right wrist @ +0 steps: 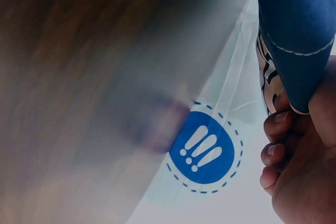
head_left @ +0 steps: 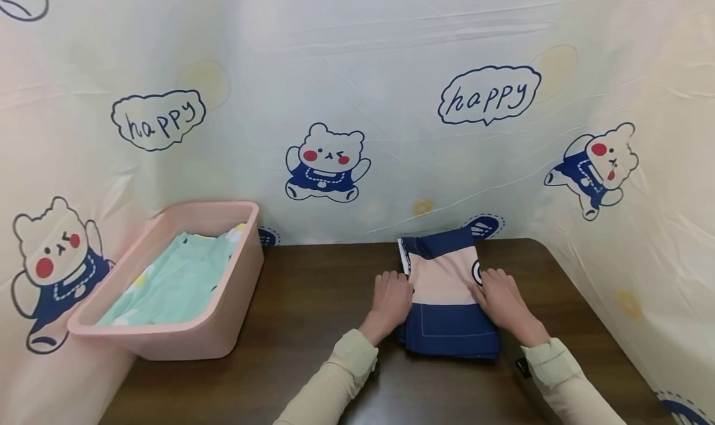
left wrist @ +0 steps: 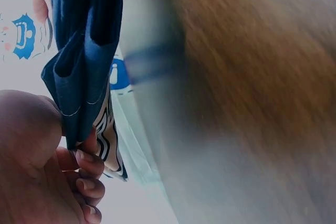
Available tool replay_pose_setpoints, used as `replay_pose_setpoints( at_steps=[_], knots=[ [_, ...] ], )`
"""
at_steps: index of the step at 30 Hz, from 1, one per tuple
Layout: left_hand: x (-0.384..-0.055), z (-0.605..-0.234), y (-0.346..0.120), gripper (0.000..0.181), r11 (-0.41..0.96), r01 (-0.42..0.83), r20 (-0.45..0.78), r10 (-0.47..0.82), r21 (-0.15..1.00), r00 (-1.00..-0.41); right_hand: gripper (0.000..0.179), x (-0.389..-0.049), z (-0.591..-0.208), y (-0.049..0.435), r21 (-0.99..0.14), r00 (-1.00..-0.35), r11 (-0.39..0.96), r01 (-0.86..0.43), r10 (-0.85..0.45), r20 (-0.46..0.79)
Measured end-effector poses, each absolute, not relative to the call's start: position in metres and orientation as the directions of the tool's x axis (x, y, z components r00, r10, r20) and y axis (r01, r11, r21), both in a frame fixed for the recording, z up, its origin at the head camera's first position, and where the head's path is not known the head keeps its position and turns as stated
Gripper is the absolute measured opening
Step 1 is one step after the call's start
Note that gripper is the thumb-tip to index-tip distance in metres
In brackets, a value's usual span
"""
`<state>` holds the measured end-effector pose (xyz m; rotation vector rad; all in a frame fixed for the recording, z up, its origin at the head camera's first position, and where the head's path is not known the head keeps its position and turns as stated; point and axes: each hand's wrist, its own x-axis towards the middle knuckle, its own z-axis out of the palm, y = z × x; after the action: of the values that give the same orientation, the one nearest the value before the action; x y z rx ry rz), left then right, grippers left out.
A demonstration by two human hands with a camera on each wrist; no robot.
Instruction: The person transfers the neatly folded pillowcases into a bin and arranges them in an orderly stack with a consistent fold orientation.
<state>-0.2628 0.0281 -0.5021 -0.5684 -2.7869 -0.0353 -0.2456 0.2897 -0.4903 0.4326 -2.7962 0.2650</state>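
Note:
A folded navy and pale-pink cloth (head_left: 447,282), with black-and-white print at its sides, is at the right half of the table. My left hand (head_left: 393,301) grips its left edge and my right hand (head_left: 505,302) its right edge, about midway along. In the left wrist view, the curled fingers and thumb of the left hand (left wrist: 39,166) pinch several navy layers of the cloth (left wrist: 86,51). Likewise, the right hand (right wrist: 307,150) pinches a stitched navy edge of the cloth (right wrist: 299,19) in the right wrist view. The exact kind of cloth item cannot be told.
To the left, a pink plastic basin (head_left: 240,301) holds a mint-green cloth (head_left: 179,276) with white and yellow patches. The dark wooden table (head_left: 301,295) meets a pale curtain (head_left: 391,96) printed with bears and "happy" bubbles, which hangs at the back and both sides.

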Motion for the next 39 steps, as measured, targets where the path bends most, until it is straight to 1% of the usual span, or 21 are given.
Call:
replay_pose_setpoints(
  at_steps=[8,16,19,27,39],
  knots=[
    [-0.264,-0.499,0.017,0.035,0.92,0.39,0.305,0.376,-0.016,-0.875,0.032,-0.247,-0.49,0.281,-0.162,-0.906,0.93,-0.33,-0.264,0.332],
    [-0.263,-0.498,0.009,0.034,0.923,0.383,0.305,0.353,0.044,-0.885,0.035,-0.245,-0.491,0.273,-0.186,-0.894,0.916,-0.354,-0.273,0.355],
    [-0.263,-0.498,0.007,0.034,0.922,0.385,0.312,0.354,0.041,-0.882,0.035,-0.243,-0.492,0.27,-0.198,-0.895,0.914,-0.353,-0.268,0.357],
    [-0.261,-0.492,0.0,0.033,0.92,0.392,0.318,0.366,0.019,-0.874,0.034,-0.243,-0.497,0.265,-0.243,-0.912,0.913,-0.328,-0.238,0.334],
    [-0.259,-0.49,-0.02,0.033,0.915,0.393,0.33,0.346,0.087,-0.878,0.03,-0.247,-0.495,0.249,-0.288,-0.926,0.902,-0.322,-0.236,0.295]
  ],
)
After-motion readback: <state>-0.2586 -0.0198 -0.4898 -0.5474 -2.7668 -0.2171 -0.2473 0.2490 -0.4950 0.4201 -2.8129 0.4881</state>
